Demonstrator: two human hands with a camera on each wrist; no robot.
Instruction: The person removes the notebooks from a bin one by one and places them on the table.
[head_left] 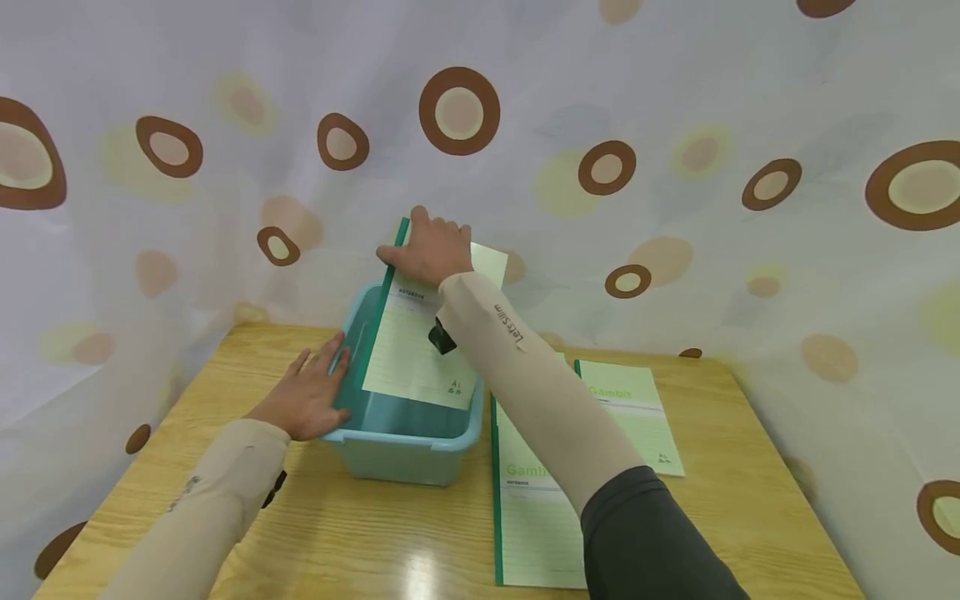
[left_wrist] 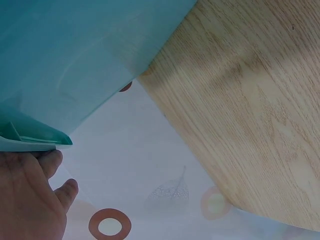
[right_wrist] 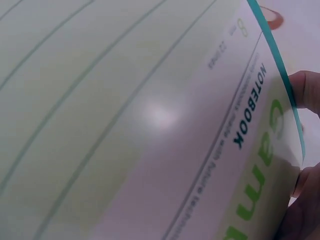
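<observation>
My right hand (head_left: 435, 248) grips the top edge of a pale green notebook (head_left: 408, 346) with a dark green spine. The notebook hangs upright over a light blue plastic bin (head_left: 405, 462), its lower edge level with the bin's opening. In the right wrist view the notebook cover (right_wrist: 150, 125) fills most of the picture, with fingers (right_wrist: 306, 92) at its edge. My left hand (head_left: 307, 396) rests on the bin's left rim with its fingers spread. In the left wrist view that hand (left_wrist: 30, 195) touches the rim from outside.
To the right of the bin, an overlapping notebook (head_left: 536, 525) lies on the wooden table (head_left: 360, 542), partly hidden by my right arm. Another notebook (head_left: 633, 417) lies farther right. A patterned white sheet (head_left: 525, 108) hangs behind and around the table.
</observation>
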